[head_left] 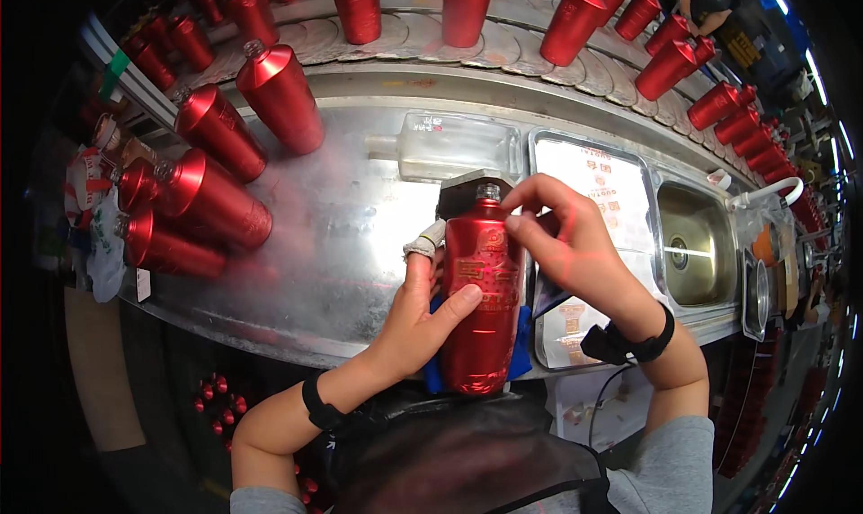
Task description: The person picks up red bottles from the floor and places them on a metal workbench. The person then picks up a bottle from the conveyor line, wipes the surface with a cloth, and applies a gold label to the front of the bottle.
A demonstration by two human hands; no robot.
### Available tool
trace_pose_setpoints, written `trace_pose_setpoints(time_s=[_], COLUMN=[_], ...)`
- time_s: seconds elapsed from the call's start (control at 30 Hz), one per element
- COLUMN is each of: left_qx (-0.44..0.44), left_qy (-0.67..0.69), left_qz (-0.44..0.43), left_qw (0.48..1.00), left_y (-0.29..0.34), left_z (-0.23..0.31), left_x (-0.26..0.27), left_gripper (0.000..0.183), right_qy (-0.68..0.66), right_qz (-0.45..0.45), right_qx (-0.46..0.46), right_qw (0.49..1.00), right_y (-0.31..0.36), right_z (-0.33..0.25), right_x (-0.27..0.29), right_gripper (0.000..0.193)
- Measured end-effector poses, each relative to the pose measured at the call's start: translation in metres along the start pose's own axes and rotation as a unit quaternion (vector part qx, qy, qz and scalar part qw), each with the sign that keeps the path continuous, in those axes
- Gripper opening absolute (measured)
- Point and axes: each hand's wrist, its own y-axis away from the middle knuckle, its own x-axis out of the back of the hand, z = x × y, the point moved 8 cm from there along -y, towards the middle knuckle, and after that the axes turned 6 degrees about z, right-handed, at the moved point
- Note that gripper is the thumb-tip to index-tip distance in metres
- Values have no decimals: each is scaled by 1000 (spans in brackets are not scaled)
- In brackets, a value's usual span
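Note:
A glossy red bottle (481, 334) with gold markings and a bare, clear threaded neck stands before me, tilted slightly, at the bench's near edge. My left hand (413, 312) grips its left side, thumb across the front; one finger wears a white wrap (424, 242). At the bottle's right shoulder, my right hand (575, 235) has thumb and forefinger pinched close to the surface; anything between them is too small to make out. Blue cloth (521, 357) shows around the bottle's lower part. Just behind the neck sits a dark angular block (458, 197).
A clear glass bottle (458, 145) lies behind the block. To the right are a metal tray (539, 343) with printed sheets (611, 177) and a sink (692, 285). Several red bottles (216, 199) stand left; more ride the curved conveyor (404, 51). A person (715, 6) is far right.

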Motion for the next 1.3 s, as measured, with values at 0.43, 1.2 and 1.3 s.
trace_pose_setpoints(time_s=[0.43,1.2,1.3], left_qx=[60,47,51], left_qy=[30,33,22], left_qz=[-21,-31,-29], left_qw=[997,998,998], left_y=[-4,-10,-10], left_z=[-8,-15,-21], left_x=[20,42,46], left_gripper=[83,80,80], right_qy=[-146,-116,-105], right_qz=[75,121,128], right_qx=[-159,-125,-130], right_qw=[974,978,978], right_y=[52,6,4], right_z=[46,44,44], right_x=[-28,-39,-41], right_gripper=[77,44,43])
